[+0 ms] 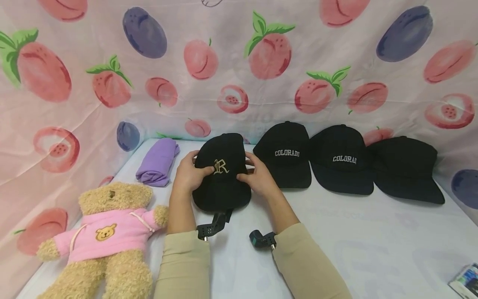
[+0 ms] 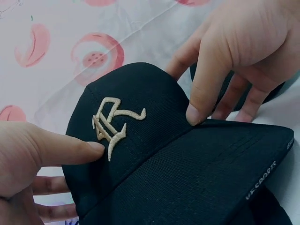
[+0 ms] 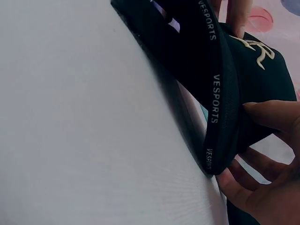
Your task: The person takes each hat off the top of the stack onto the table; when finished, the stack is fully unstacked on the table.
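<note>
Both hands are on the R cap (image 1: 223, 174), a black one with a gold letter stitched on the front, sitting near the back edge of the white table (image 1: 373, 232), left of the middle. The left hand (image 1: 190, 174) grips its left side: the thumb lies across the crown with its tip just touching the letter, and the fingers curl round the far side. The right hand (image 1: 257, 176) holds the right side the same way, thumb pressing where crown meets brim, fingers tucked behind. In the right wrist view the brim edge reads VESPORTS and is lifted a little off the table.

Three more black caps stand in a row along the back edge to the right. The first Colorado cap (image 1: 285, 155) is just beside the right hand, the second Colorado cap (image 1: 341, 160) overlaps it, and a plain cap (image 1: 405, 170) overlaps that one towards the right corner. A folded purple cloth (image 1: 158, 162) lies in the back left corner, near the left hand. A teddy bear (image 1: 108, 236) in a pink hoodie lies by the left edge, closer to the front. A peach-print sheet (image 1: 239, 62) hangs behind.
</note>
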{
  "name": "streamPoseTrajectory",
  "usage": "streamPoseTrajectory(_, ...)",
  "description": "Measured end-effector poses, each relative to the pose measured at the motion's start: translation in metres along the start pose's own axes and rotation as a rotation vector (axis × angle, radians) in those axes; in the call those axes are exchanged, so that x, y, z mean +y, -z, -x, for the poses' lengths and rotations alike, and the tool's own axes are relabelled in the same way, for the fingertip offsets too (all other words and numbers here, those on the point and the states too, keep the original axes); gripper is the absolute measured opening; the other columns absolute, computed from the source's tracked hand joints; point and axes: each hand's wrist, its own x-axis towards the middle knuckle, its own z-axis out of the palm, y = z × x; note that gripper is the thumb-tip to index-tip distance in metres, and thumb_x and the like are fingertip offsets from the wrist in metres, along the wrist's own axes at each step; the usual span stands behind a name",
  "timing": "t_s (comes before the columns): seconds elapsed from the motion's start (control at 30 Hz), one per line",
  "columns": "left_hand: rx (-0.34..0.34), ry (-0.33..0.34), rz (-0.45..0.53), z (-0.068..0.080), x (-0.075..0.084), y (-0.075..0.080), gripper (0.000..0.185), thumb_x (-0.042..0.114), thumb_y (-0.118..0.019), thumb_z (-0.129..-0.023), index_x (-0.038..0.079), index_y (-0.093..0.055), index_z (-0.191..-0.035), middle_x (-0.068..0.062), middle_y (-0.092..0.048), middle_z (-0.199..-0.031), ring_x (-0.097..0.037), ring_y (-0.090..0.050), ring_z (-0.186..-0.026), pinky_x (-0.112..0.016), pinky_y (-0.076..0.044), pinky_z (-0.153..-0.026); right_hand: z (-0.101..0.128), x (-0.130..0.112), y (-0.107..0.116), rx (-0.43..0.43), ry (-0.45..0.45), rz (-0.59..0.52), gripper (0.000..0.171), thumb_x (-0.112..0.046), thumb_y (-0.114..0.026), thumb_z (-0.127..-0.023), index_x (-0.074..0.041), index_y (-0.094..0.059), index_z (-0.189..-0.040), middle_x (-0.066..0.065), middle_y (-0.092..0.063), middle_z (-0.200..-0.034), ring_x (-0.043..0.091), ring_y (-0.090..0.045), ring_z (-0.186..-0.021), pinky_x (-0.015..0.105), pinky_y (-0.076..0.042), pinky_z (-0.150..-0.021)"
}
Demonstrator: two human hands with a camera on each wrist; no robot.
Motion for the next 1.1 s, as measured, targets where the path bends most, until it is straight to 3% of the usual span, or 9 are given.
streamPoseTrajectory(0.6,0.032,-0.050,0.047,-0.004,0.014,-0.001,0.078,0.020,-0.073,-0.093,0.013,-0.036,-0.161,-0.022,-0.045,-0.158,-0.038,-0.042,-0.146,-0.055,-0.032,-0.121,-0.004,-0.014,0.008,0.059,-0.029,0.017,0.078,-0.003,-0.073,-0.090,-0.022,-0.040,-0.159,0.016,-0.048,-0.157,0.038,-0.059,-0.132,0.051,-0.050,-0.109)
streamPoseTrajectory(0.87,0.051,-0.087,0.156,-0.020,0.012,-0.008,0.077,0.012,-0.072,-0.091,0.011,-0.038,-0.160,-0.024,-0.046,-0.155,-0.038,-0.047,-0.141,-0.053,-0.035,-0.120,-0.014,-0.018,0.012,0.074,-0.015,0.079,0.079,-0.004,-0.073,-0.091,-0.021,-0.038,-0.160,0.017,-0.049,-0.156,0.037,-0.060,-0.130,0.051,-0.051,-0.106)
streamPoseTrajectory(1.1,0.063,-0.138,0.193,-0.037,0.012,-0.019,0.077,0.009,-0.069,-0.088,0.010,-0.039,-0.159,-0.021,-0.052,-0.151,-0.036,-0.051,-0.136,-0.050,-0.038,-0.118,-0.023,-0.018,0.016,0.111,-0.010,0.120,0.079,-0.005,-0.074,-0.090,-0.020,-0.039,-0.160,0.017,-0.053,-0.153,0.036,-0.059,-0.127,0.050,-0.048,-0.109)
